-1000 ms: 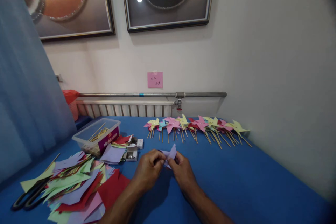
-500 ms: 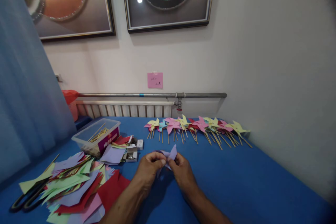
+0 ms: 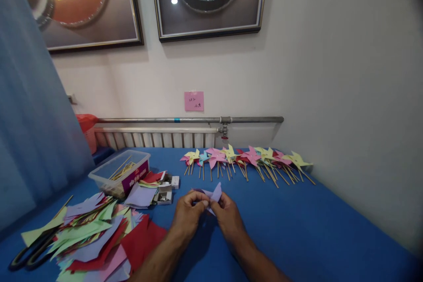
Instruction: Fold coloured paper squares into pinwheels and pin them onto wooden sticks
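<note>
A purple paper pinwheel [image 3: 216, 194], its flaps folded inward, is held up above the blue table between both hands. My left hand [image 3: 189, 212] pinches its left side with thumb and forefinger. On the other side, my right hand [image 3: 228, 216] is closed on the paper near the centre. The fingertips of the two hands nearly meet there, and whatever lies between them is hidden. Behind the hands lies a row of finished pinwheels [image 3: 217, 156] on sticks, in pink, yellow, blue and red.
To the left lie a heap of cut coloured paper [image 3: 89, 238] and black-handled scissors [image 3: 33, 253]. Behind them stand a clear plastic box [image 3: 120, 172] of sticks, purple paper squares [image 3: 140, 196] and small open boxes [image 3: 164, 196] of metal pins. A radiator [image 3: 155, 139] runs along the wall.
Both hands stay nearly in place on the purple paper. Its lower left flap, visible before below the left fingers, is now drawn in or hidden. The view has shifted slightly.
</note>
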The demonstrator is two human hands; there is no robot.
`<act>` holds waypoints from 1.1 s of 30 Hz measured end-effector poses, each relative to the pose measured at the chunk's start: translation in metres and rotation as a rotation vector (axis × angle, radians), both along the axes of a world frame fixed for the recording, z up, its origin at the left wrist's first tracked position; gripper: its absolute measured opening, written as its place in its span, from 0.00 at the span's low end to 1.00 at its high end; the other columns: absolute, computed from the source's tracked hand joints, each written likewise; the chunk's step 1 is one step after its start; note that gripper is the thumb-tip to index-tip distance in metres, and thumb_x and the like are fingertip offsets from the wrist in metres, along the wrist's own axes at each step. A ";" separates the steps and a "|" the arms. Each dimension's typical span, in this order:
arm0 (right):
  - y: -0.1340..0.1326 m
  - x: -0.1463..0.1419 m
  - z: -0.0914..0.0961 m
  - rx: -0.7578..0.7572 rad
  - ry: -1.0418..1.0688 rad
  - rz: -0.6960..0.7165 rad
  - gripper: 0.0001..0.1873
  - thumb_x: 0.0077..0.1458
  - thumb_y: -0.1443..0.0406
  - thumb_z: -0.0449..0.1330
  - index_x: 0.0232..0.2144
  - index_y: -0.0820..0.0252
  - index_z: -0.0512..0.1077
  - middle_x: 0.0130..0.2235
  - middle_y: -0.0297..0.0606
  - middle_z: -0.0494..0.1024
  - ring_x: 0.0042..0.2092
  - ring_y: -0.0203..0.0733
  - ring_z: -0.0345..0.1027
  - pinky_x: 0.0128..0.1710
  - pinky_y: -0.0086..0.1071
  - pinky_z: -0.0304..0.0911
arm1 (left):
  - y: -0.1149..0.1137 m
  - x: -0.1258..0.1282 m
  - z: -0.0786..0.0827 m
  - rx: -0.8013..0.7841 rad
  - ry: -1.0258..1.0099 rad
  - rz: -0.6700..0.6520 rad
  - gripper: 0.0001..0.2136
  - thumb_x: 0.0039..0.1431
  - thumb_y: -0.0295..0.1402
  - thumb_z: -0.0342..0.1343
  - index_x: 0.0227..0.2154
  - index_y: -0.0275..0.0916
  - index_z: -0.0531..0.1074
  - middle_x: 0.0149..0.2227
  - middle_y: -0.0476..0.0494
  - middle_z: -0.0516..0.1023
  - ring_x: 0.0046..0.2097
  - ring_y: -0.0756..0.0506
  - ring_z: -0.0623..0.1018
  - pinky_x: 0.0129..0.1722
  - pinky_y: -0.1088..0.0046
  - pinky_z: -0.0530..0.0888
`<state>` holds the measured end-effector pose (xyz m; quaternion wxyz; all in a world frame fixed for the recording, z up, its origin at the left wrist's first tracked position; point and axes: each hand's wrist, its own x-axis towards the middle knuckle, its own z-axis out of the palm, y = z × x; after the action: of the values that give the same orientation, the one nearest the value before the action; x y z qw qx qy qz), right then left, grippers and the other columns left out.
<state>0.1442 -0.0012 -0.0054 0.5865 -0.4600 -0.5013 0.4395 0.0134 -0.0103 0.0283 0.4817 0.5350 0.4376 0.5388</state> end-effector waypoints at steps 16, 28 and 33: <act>-0.006 -0.005 0.003 0.101 -0.067 0.007 0.13 0.50 0.61 0.61 0.39 0.56 0.77 0.37 0.39 0.83 0.41 0.49 0.76 0.43 0.37 0.71 | 0.000 0.003 -0.002 0.095 0.012 0.020 0.08 0.46 0.35 0.59 0.25 0.38 0.79 0.43 0.38 0.78 0.47 0.39 0.76 0.45 0.67 0.72; -0.008 -0.006 0.004 0.087 -0.043 0.022 0.08 0.49 0.63 0.60 0.33 0.57 0.74 0.31 0.34 0.78 0.35 0.43 0.72 0.37 0.32 0.67 | 0.003 0.001 -0.008 0.093 0.088 0.044 0.08 0.49 0.34 0.57 0.26 0.37 0.79 0.30 0.46 0.76 0.35 0.45 0.74 0.38 0.71 0.68; -0.009 -0.007 0.006 0.086 -0.017 0.036 0.10 0.48 0.63 0.60 0.35 0.58 0.74 0.33 0.35 0.79 0.37 0.44 0.73 0.39 0.33 0.68 | 0.005 0.000 -0.011 0.075 0.088 0.037 0.08 0.50 0.34 0.57 0.28 0.37 0.80 0.30 0.46 0.77 0.34 0.45 0.74 0.38 0.71 0.69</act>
<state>0.1373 -0.0104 0.0011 0.5936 -0.4289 -0.5328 0.4239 0.0137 -0.0056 0.0174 0.4316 0.5675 0.4477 0.5396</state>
